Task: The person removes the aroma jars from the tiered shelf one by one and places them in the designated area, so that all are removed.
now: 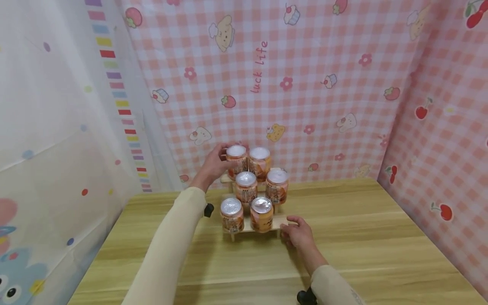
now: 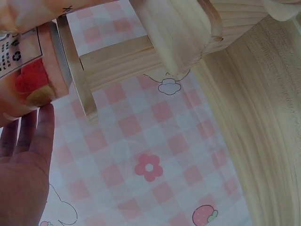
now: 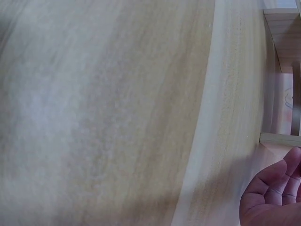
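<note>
A three-step wooden stand [image 1: 247,224] holds several cans with silver lids and orange fruit labels, two to a step. My left hand [image 1: 216,164] holds the top-left can [image 1: 237,164] at its left side. In the left wrist view, fingertips touch this can [image 2: 40,84] near its base, beside the stand's end [image 2: 122,63]. The top-right can [image 1: 260,165] stands next to it. At the right end of the bottom step is my right hand [image 1: 300,235], fingers bent against or near the board. In the right wrist view, its fingertips are partly cut off by the stand [image 3: 282,139].
The stand is on a wood-grain table [image 1: 343,241], close to a pink checked cloth [image 1: 244,114] hanging behind it. A similar cloth [image 1: 438,140] hangs at the right, and a white patterned curtain [image 1: 57,140] at the left.
</note>
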`<state>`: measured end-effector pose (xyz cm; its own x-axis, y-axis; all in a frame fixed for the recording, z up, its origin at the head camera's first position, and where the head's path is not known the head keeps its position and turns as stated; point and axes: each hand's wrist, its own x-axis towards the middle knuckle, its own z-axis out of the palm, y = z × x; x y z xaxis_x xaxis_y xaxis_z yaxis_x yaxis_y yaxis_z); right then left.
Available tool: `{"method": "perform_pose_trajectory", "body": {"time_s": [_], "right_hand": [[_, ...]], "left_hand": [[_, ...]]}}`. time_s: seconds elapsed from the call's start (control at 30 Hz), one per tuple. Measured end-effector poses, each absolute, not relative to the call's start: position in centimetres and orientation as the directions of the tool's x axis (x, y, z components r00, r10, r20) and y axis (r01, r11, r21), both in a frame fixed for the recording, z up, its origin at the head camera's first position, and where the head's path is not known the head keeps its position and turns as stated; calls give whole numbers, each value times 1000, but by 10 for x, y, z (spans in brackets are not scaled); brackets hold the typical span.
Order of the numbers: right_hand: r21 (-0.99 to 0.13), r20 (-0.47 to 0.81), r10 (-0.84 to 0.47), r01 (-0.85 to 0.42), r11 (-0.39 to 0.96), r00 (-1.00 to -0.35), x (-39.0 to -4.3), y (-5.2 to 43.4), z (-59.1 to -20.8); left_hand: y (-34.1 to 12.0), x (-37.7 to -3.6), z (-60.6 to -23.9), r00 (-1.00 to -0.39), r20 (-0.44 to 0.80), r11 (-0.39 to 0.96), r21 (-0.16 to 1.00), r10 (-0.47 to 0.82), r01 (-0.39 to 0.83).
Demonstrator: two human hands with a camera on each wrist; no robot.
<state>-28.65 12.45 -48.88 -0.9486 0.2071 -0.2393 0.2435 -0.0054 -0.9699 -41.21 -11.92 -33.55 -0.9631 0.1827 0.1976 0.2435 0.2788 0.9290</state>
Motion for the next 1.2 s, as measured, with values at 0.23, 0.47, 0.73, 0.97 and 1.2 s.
{"method": "perform_pose_trajectory", "body": {"time_s": [0.23, 0.47, 0.73, 0.97, 1.2], "right_hand": [[-972, -231, 217, 236, -3, -949, -287, 126, -489], [-971, -234, 205, 240, 7, -950, -290, 128, -489], [-971, -233, 200, 240, 12, -952, -292, 128, -490], [-968, -245, 199, 250, 0, -949, -292, 127, -490], [-971, -238, 195, 240, -14, -952, -291, 128, -491]], "left_hand": [[-133, -398, -311, -964, 233, 244, 935, 129, 258], [-167, -382, -296, -965, 250, 264, 928, 79, 262], [-210, -378, -309, -961, 272, 318, 908, 49, 273], [-232, -357, -319, -962, 266, 340, 900, 63, 271], [-246, -321, -343, -965, 238, 408, 874, 110, 262]]}}
